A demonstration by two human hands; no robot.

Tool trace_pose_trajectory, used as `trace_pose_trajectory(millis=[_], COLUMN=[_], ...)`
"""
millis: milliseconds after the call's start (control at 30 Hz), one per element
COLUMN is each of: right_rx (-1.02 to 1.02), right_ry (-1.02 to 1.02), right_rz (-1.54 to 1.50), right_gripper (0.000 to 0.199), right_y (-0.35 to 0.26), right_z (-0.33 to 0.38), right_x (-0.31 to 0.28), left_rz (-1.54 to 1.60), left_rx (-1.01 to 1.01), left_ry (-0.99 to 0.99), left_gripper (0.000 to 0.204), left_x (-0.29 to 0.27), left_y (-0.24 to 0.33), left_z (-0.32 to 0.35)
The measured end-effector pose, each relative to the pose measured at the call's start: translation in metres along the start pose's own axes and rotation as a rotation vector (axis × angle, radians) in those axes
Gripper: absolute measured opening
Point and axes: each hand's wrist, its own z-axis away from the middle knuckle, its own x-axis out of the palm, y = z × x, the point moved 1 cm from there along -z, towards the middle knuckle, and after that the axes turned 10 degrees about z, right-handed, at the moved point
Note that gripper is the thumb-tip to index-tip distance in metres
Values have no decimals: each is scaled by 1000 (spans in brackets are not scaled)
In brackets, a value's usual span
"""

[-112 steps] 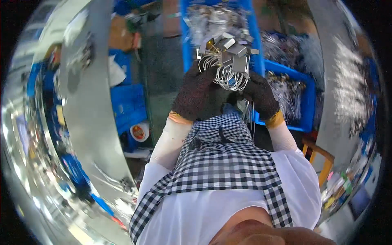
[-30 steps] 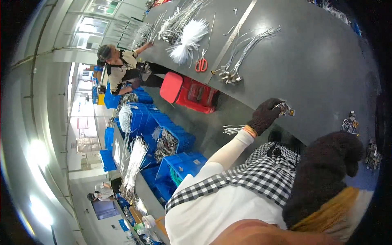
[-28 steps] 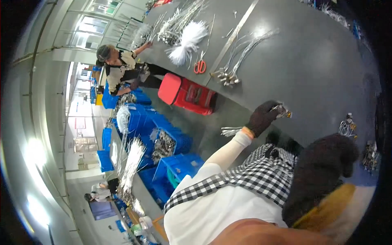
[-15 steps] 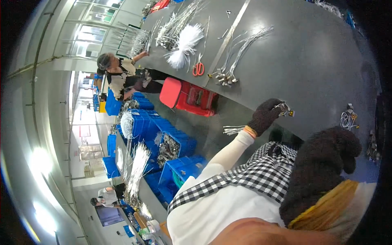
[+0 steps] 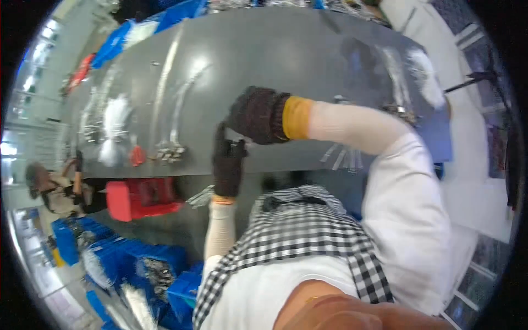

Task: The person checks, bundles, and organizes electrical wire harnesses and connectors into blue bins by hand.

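Both my hands wear dark knitted gloves and meet above the near part of the grey table (image 5: 286,60). My left hand (image 5: 227,165) is closed around a bundle of thin silvery-white wires (image 5: 201,197), whose loose ends stick out beside the wrist. Reaching across from the right, my right hand (image 5: 259,114) has its fingers bent down at the front end of that bundle. The wire ends there are covered by the gloves, and motion blurs the right fingers. To the left lies another wire bundle (image 5: 177,135) with metal connectors at its near end.
Orange-handled scissors (image 5: 137,155) and a bunch of white strips (image 5: 114,132) lie farther left. More wires (image 5: 345,157) overhang the edge under my right forearm. A red stool (image 5: 140,199) and blue crates (image 5: 159,258) stand below left. A co-worker (image 5: 58,190) is at the far left.
My view has turned toward the table, bringing its right side into sight. My right hand has come from the lower right to the left hand, which still grips the wire bundle.
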Motion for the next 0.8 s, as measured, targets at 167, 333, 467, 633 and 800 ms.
trace_pose_trajectory(millis=[167, 333, 467, 633, 800], right_rx=[-5, -136, -33, -292, -578], right_ry=[122, -76, 146, -331, -231], right_rz=[-498, -494, -1071, -828, -440], right_gripper=[23, 18, 23, 27, 44], right_y=[-22, -42, -73, -127, -172], right_z=[-11, -40, -52, -92, -124], right_x=[56, 93, 148, 198, 256], left_rz=[500, -74, 71, -339, -596], left_rx=[120, 128, -95, -119, -102], left_ry=[181, -19, 89, 86, 305], left_gripper=[65, 69, 69, 62, 62], left_x=[-1, -43, -73, -84, -65], left_y=[24, -13, -52, -109, -204], left_z=[-5, 10, 40, 82, 98])
